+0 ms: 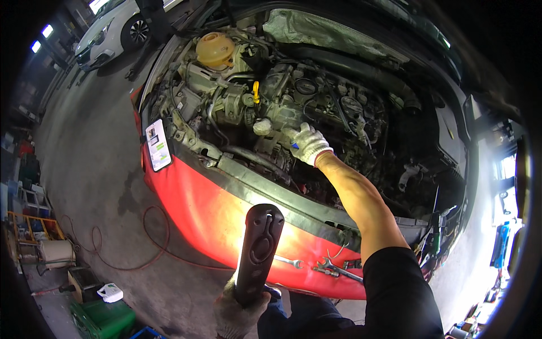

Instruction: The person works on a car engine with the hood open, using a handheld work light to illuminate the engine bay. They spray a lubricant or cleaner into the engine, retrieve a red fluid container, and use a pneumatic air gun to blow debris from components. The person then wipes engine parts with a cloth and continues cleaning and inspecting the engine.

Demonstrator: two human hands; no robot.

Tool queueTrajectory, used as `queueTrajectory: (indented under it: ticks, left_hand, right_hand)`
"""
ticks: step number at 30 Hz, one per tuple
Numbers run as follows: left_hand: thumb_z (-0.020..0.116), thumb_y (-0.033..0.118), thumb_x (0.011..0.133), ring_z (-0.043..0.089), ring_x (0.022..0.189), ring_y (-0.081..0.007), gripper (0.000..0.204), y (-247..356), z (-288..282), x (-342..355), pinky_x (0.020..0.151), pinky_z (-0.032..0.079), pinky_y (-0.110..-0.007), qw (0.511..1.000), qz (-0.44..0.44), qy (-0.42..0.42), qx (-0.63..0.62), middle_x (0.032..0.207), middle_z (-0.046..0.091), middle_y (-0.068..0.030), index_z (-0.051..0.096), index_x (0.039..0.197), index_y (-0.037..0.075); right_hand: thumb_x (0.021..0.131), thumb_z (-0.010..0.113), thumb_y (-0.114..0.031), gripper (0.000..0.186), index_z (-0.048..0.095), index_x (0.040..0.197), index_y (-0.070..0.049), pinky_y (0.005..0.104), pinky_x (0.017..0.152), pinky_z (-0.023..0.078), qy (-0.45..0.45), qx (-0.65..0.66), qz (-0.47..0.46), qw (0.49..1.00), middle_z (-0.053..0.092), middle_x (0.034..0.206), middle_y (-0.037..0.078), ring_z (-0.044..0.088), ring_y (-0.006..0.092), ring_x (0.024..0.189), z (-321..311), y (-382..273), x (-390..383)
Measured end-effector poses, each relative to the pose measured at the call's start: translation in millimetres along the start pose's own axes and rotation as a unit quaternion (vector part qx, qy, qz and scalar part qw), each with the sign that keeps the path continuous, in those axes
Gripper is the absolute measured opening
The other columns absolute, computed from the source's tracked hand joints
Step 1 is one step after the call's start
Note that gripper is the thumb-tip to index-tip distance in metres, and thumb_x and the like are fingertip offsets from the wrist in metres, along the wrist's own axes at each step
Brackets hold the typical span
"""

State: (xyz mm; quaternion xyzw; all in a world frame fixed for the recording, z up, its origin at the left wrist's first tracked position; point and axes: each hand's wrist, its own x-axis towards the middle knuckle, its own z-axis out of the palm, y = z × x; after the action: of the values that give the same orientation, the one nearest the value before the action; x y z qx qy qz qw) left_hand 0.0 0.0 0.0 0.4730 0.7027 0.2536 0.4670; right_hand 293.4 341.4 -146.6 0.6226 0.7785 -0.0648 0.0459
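Observation:
My left hand (241, 313), in a work glove, is wrapped round a black handheld work light (259, 251) held upright in front of the car's bumper. Its beam brightens the red cover beside it. My right hand (310, 146), in a white knit glove with a red cuff edge, reaches over the front of the engine (288, 110). Its fingers are curled; a small blue spot shows by them, and what they hold is hidden. Just left of these fingers is a pale, rounded lump (262, 126). A yellow dipstick handle (256, 92) stands beyond it.
A red fender cover (197, 198) drapes the car's front. On it lie a phone (158, 145) at the left and wrenches (339, 270) at the right. A coolant tank (215, 50) sits far left in the bay. A hose (164, 248) trails across the floor; a white car (116, 31) stands behind.

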Motion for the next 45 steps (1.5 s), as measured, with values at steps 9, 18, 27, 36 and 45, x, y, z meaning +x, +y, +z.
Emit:
queueTrajectory:
  ticks: [9, 18, 27, 36, 45]
  left_hand:
    - [0.092, 0.017, 0.068, 0.075, 0.076, -0.0165, 0.040, 4, -3, -5, 0.073, 0.059, -0.035, 0.999, 0.033, 0.012, 0.032, 0.081, 0.076, -0.0050, 0.072, 0.101, 0.006]
    - [0.094, 0.020, 0.069, 0.077, 0.078, -0.0196, 0.046, -14, -14, -15, 0.073, 0.060, -0.037, 0.999, 0.017, 0.019, 0.027, 0.083, 0.078, -0.0079, 0.071, 0.105, 0.005]
    - [0.095, 0.022, 0.068, 0.078, 0.078, -0.0204, 0.050, -27, -13, -27, 0.073, 0.060, -0.037, 0.998, 0.034, 0.042, 0.038, 0.084, 0.078, -0.0077, 0.070, 0.108, 0.005]
    - [0.095, 0.021, 0.067, 0.075, 0.078, -0.0187, 0.052, -23, -14, -41, 0.073, 0.059, -0.037, 0.999, 0.009, 0.041, 0.010, 0.087, 0.077, -0.0103, 0.071, 0.109, 0.003]
    - [0.094, 0.022, 0.067, 0.076, 0.081, -0.0202, 0.050, -18, -8, -48, 0.074, 0.059, -0.038, 1.000, 0.008, -0.005, 0.022, 0.089, 0.077, -0.0105, 0.072, 0.108, 0.003]
  right_hand:
    - [0.089, 0.067, -0.029, 0.066, 0.049, 0.152, -0.029, 0.0489, 0.092, 0.054, 0.021, -0.043, 0.027, 0.999, 0.057, 0.122, 0.022, 0.064, 0.0402, 0.112, 2, -1, -11]
    - [0.088, 0.073, -0.031, 0.071, 0.045, 0.154, -0.030, 0.0497, 0.094, 0.053, -0.006, -0.025, 0.040, 0.999, 0.055, 0.132, 0.024, 0.062, 0.0409, 0.118, -6, -13, -16]
    - [0.088, 0.072, -0.028, 0.073, 0.044, 0.155, -0.030, 0.0491, 0.092, 0.053, -0.009, -0.027, 0.024, 0.999, 0.055, 0.131, 0.026, 0.062, 0.0411, 0.117, -4, -24, -18]
    - [0.089, 0.072, -0.030, 0.073, 0.043, 0.156, -0.029, 0.0484, 0.091, 0.054, 0.006, -0.032, 0.013, 0.999, 0.055, 0.132, 0.026, 0.062, 0.0408, 0.117, -9, -28, -28]
    - [0.088, 0.072, -0.026, 0.071, 0.046, 0.153, -0.030, 0.0494, 0.102, 0.051, -0.015, 0.005, 0.059, 0.998, 0.054, 0.140, 0.025, 0.058, 0.0412, 0.127, -21, -6, -49]
